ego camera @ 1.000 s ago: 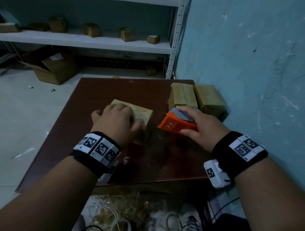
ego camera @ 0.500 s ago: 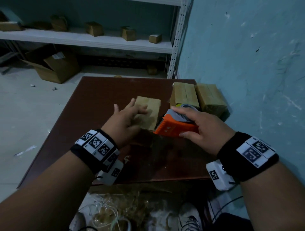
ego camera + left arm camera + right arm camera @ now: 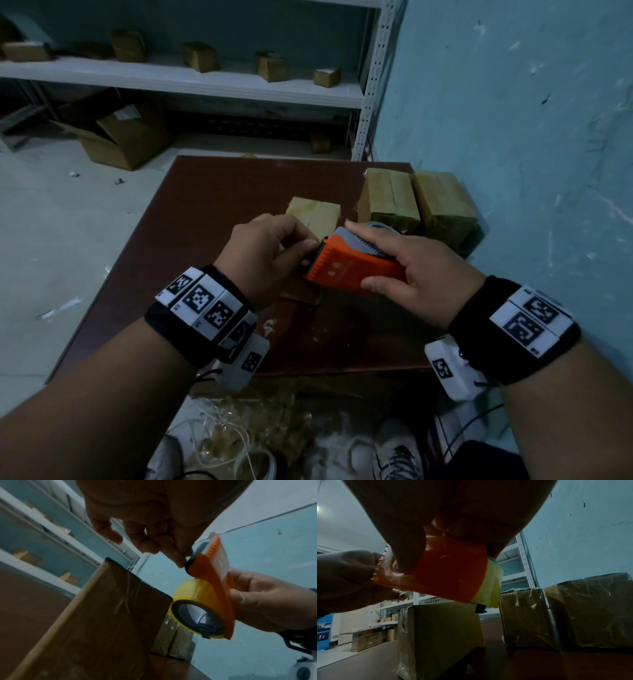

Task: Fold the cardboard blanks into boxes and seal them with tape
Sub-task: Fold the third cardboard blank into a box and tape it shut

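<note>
My right hand (image 3: 359,255) grips an orange tape dispenser (image 3: 352,270) with a yellow tape roll (image 3: 193,595), held just above the table. My left hand (image 3: 308,248) pinches the tape end at the dispenser's toothed front edge, fingers (image 3: 180,558) curled against the roller. A small brown cardboard box (image 3: 313,214) stands on the table right behind both hands, untouched; clear tape shows on its side (image 3: 120,601). In the right wrist view the dispenser (image 3: 445,572) hangs over that box (image 3: 440,635), with my left hand (image 3: 346,577) at its teeth.
Two taped boxes (image 3: 388,198) (image 3: 443,202) stand at the table's (image 3: 191,246) back right, against the blue wall. A white shelf (image 3: 171,80) with several small boxes runs behind. An open carton (image 3: 116,137) lies on the floor at the left. Tape scraps lie by my feet.
My left hand let go of the box and came to the dispenser's front edge. The box now stands farther back on the table. My right hand kept the dispenser.
</note>
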`<state>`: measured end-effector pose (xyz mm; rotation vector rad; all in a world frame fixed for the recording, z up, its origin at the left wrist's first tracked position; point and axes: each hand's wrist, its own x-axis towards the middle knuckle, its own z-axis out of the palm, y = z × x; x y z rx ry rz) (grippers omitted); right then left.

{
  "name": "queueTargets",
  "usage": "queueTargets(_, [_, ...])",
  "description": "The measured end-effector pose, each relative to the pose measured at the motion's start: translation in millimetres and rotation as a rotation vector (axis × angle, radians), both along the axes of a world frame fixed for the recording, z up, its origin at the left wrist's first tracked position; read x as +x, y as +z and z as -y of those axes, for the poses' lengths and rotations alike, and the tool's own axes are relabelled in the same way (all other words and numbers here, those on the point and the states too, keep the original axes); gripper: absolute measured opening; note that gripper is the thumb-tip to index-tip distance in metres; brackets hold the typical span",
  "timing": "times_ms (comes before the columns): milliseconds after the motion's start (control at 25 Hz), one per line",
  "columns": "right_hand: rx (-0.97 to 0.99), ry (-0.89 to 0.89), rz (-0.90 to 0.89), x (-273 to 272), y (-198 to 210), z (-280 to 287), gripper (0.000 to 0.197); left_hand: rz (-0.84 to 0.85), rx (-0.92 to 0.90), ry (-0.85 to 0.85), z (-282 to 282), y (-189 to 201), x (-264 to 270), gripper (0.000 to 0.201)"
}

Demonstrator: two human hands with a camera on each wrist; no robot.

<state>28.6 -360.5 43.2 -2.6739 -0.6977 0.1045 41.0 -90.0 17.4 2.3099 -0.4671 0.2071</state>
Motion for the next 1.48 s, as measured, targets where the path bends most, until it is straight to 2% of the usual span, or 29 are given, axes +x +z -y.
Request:
queueTargets(360, [0.086, -0.113, -0.024, 3.7, 4.6, 24.8, 0.076, -0.009, -0.036, 0.19, -34.9, 2.6, 4.1, 0.015])
queueTargets(560, [0.045, -0.081, -0.034, 0.8, 1.8, 23.7, 0.076, -0.125, -0.104, 0.184, -46.6, 0.7, -5.3, 0.006])
queueTargets(920, [-0.081, -0.097, 0.01, 5.2, -10.3, 6.9, 0.077, -0.182, 0.16, 0.304, -46.8, -15.5, 9.5, 0.017])
queueTargets(1040, [-0.081, -0.096, 0.015, 6.0, -9.9, 3.5, 0.076, -0.22, 0.166, 0.337, -46.6, -15.1, 15.4, 0.027])
queueTargets(1120, [-0.079, -0.093, 0.011, 6.9, -9.8, 2.1, 0.076, -0.274, 0.131, 0.375, -48.2, -15.3, 19.2, 0.047])
queueTargets(1240, [-0.071, -0.081, 0.015, 9.4, -10.6, -1.1, 0.076, -0.213, 0.165, 0.426, -43.7, -12.1, 16.9, 0.058])
queueTargets(1360, [-0.083, -0.072, 0.024, 12.3, -13.0, -1.2, 0.074, -0.043, 0.299, 0.442, -36.4, -13.3, 15.9, 0.071])
queueTargets(1480, [-0.078, -0.09, 0.008, 14.8, -14.6, 1.9, 0.073, 0.042, 0.187, 0.294, -25.4, -15.6, 21.7, 0.069])
